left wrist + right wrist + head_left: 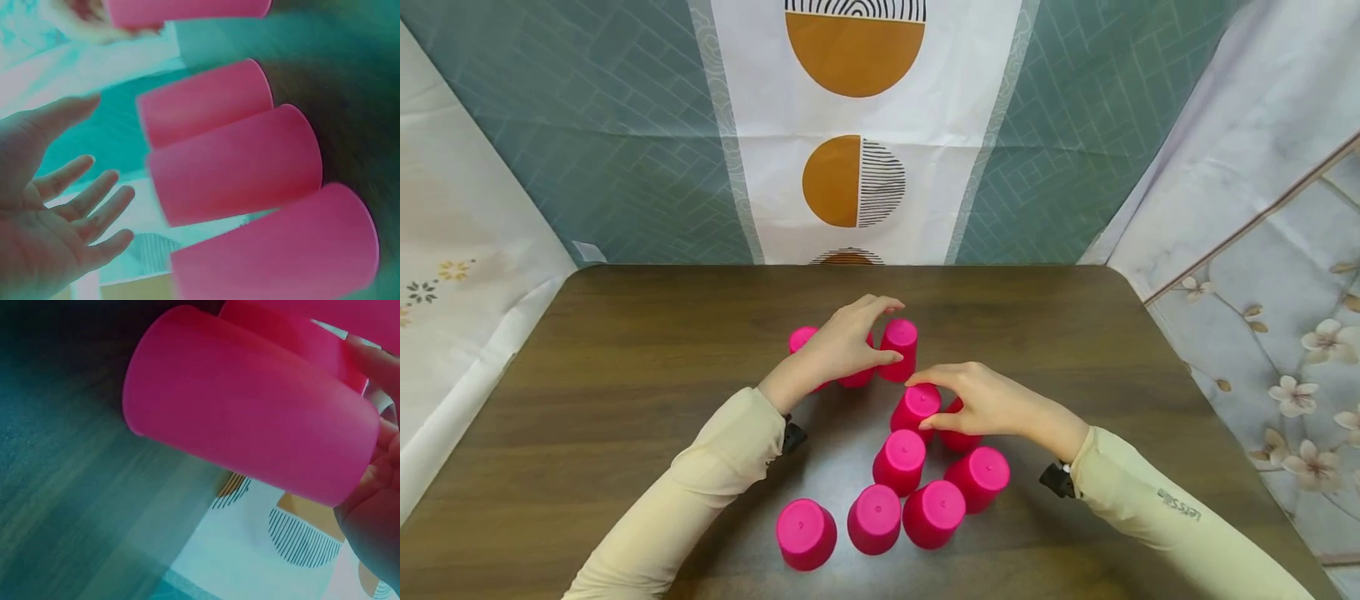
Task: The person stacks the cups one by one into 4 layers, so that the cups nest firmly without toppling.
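Head view shows ten bright pink, smooth tapered cups standing upside down on a dark brown wood-grain table [625, 358], closed ends up. Three of them make a row at the far side: a left far cup [802, 335], partly behind the wrist, a middle far cup [859, 377], mostly covered, and a right far cup [901, 342]. Over this row is the left hand [842, 342], its thumb and fingers spread wide; the left wrist view shows its palm bare, apart from the closed ends of the cups.

The right hand [981, 400] holds a pink cup [919, 404] near its closed end, thumb on the near side and fingers on the far side. Whether that cup's rim touches the table, I cannot tell. Just beside it, partly under the hand, stands another pink cup [957, 437]. Nearer the person are five more: an upper cup [900, 460], a right-hand cup [979, 479], two neighbouring lower cups [934, 512] and, somewhat apart at the left, a lone cup [806, 533].

Both arms wear cream sleeves [722, 450]. Behind the table hangs a blue-green patterned cloth [625, 167] with a white central strip bearing ochre half-circles [831, 181].
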{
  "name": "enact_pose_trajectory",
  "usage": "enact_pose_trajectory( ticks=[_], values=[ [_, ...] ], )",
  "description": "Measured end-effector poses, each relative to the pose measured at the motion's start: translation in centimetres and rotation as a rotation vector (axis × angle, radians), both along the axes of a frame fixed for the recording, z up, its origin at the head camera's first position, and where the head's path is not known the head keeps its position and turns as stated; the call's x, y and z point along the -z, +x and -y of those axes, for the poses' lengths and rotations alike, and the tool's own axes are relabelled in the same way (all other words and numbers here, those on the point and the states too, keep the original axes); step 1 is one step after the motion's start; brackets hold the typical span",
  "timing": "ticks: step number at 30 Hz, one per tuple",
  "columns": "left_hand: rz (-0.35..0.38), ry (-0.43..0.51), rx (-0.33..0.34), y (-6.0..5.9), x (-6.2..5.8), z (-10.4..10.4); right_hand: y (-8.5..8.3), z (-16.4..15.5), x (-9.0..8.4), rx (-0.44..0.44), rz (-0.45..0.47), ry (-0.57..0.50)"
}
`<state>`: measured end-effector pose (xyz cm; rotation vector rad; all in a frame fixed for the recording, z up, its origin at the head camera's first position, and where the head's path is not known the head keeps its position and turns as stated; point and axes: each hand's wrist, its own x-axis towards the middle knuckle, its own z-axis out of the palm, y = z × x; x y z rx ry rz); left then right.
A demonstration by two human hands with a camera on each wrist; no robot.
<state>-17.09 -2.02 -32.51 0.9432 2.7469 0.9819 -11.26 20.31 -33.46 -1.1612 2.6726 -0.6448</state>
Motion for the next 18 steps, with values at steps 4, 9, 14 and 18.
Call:
enact_pose_trajectory(
  ticks=[4,9,14,18],
  values=[
    [-0.125,0.019,-0.011,3.6,-1.3,1.8,0.1,-0.1,-0.1,0.008,-0.001,0.025],
    [-0.168,0.064,-0.005,7.8,-1.5,4.2,0.2,-0.4,-0.2,0.032,-0.004,-0.006],
    [-0.115,0.117,-0.045,10.8,-0.5,6.4,-0.1,-0.7,-0.7,0.078,-0.065,-0.137],
    [-0.101,0.12,-0.093,14.1,0.2,8.0,-0.4,-1.2,-1.8,0.051,-0.136,-0.2]
  ],
)
